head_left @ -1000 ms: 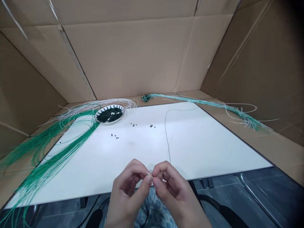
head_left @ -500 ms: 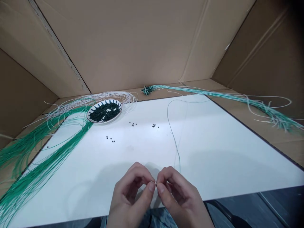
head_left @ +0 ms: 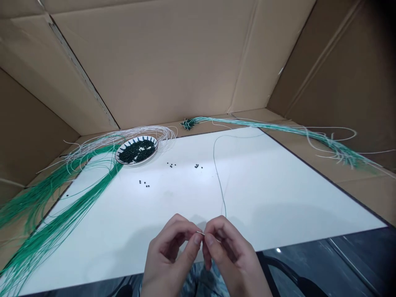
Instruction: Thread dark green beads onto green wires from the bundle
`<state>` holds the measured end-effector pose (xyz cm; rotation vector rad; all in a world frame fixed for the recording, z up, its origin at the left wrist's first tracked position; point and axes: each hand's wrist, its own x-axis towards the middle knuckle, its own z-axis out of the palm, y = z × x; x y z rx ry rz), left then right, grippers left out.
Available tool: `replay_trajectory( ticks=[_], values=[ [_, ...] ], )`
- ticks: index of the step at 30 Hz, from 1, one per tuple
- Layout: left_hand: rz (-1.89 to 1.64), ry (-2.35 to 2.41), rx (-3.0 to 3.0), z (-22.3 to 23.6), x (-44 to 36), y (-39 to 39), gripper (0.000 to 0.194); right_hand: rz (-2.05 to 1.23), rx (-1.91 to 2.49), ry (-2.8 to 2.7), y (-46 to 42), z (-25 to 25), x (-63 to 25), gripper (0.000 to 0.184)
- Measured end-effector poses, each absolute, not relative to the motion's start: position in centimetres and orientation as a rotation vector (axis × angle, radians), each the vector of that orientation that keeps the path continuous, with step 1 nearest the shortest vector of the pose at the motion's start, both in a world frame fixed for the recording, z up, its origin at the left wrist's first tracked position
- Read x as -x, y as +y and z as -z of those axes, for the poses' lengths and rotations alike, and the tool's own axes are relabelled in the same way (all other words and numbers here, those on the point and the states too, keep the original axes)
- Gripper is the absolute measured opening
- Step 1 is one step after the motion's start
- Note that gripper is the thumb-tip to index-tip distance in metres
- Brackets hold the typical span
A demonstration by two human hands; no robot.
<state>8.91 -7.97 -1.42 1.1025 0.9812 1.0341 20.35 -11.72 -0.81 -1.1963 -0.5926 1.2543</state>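
My left hand (head_left: 170, 258) and my right hand (head_left: 230, 258) are raised close together above the front of a white board (head_left: 278, 198). Their fingertips pinch a short pale wire end (head_left: 200, 233). A thin green wire (head_left: 219, 181) runs from near my right hand up across the board, curving right at the far side. Small dark beads lie in little groups (head_left: 171, 164) on the board. Further back, a patterned plate (head_left: 136, 162) holds a heap of dark beads. Both hands are well apart from the plate.
Green wire bundles (head_left: 52, 210) and white wires (head_left: 139, 133) spread at the back left, and a green-white bundle (head_left: 278, 128) stretches to the right. Cardboard walls (head_left: 154, 62) surround the board. A dark floor and my patterned clothing show below its front edge.
The view has swung slightly, so the board and wires sit shifted in frame. My hands stay together at the wire end, and the pale tip now shows a little longer between my fingers.
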Motion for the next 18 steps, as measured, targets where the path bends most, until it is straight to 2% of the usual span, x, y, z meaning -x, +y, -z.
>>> replay_trajectory(
  ticks=[4, 12, 18],
  values=[
    [-1.069, 0.948, -1.104, 1.0, -8.8, -9.4, 0.027, -1.216, 1.163, -0.629, -13.3, 0.8, -19.9, 0.055],
    [-1.18, 0.845, -1.097, 0.8, -8.7, -11.5, 0.035, -1.061, 1.115, -0.765, -15.2, 1.3, -19.2, 0.052],
    [-1.197, 0.894, -1.186, 1.7, -8.5, -10.0, 0.022, -1.05, 1.173, -0.755, -14.2, 2.0, -19.8, 0.051]
  ],
)
